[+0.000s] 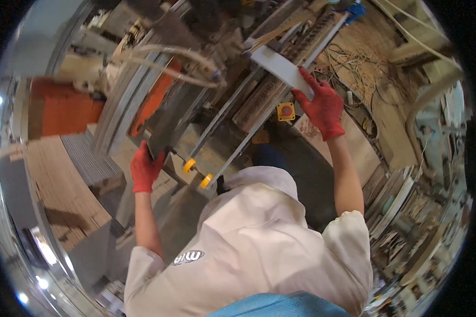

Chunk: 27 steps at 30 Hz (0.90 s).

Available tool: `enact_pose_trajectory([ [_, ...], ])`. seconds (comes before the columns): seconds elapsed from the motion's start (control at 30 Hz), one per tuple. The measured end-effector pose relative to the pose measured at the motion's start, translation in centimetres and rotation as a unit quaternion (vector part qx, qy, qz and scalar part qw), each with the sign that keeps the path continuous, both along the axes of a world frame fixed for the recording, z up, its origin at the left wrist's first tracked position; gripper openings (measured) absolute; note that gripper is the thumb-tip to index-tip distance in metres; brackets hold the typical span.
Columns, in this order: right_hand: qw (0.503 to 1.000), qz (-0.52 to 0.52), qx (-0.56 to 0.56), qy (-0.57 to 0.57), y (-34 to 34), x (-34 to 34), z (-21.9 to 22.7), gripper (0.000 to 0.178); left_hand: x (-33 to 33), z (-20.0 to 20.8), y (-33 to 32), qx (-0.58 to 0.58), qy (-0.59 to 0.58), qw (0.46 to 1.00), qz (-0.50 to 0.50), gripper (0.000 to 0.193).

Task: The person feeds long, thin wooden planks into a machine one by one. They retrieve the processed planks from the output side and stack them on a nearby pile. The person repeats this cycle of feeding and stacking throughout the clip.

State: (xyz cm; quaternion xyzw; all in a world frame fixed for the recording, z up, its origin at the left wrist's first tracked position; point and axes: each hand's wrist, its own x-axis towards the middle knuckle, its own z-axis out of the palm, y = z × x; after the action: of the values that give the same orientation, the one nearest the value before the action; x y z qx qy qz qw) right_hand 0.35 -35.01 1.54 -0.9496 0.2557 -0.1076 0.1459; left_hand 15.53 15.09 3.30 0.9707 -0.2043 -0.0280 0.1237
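My right hand [323, 108], in a red glove, grips the near right end of a flat white board [280, 67]. The thumb is on the near side and the fingers lie over the far edge. This board rests across two parallel metal rails [269, 117]. At the left, my left hand [145, 168], also red-gloved, is closed around the near end of a dark grey panel [172, 113]. Its thumb and fingers are on either side of the panel's edge. Just right of this hand are two yellow rollers [198, 173] at the rails' near end.
A red button on a yellow box [285, 111] is mounted beside the rails. Stacked boards [63, 185] stand on the left. Tangled cords [357, 66] lie at the far right, and scrap wood strips [402, 211] are piled on the right. A pale hose [169, 51] loops over the machine.
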Motion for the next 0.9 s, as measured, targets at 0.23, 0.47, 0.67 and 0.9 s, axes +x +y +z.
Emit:
enact_pose_trajectory([
  [0.23, 0.999, 0.020, -0.012, 0.049, -0.1, 0.5, 0.1, 0.065, -0.3, 0.3, 0.0, -0.019, 0.002, 1.000, 0.020, 0.048],
  [0.47, 0.995, 0.029, -0.018, 0.090, 0.9, 1.2, 1.5, 0.068, -0.5, -0.3, 0.6, -0.028, -0.027, 0.999, 0.023, 0.050],
  [0.67, 0.995, 0.063, -0.042, 0.063, -0.1, 1.3, 0.2, 0.066, -0.4, -1.5, 1.4, -0.032, -0.068, 0.997, 0.024, 0.052],
  [0.9, 0.996, 0.085, -0.029, 0.024, -0.6, 0.8, -0.7, 0.068, -0.6, -1.7, 1.6, -0.009, -0.047, 0.998, 0.031, 0.051],
])
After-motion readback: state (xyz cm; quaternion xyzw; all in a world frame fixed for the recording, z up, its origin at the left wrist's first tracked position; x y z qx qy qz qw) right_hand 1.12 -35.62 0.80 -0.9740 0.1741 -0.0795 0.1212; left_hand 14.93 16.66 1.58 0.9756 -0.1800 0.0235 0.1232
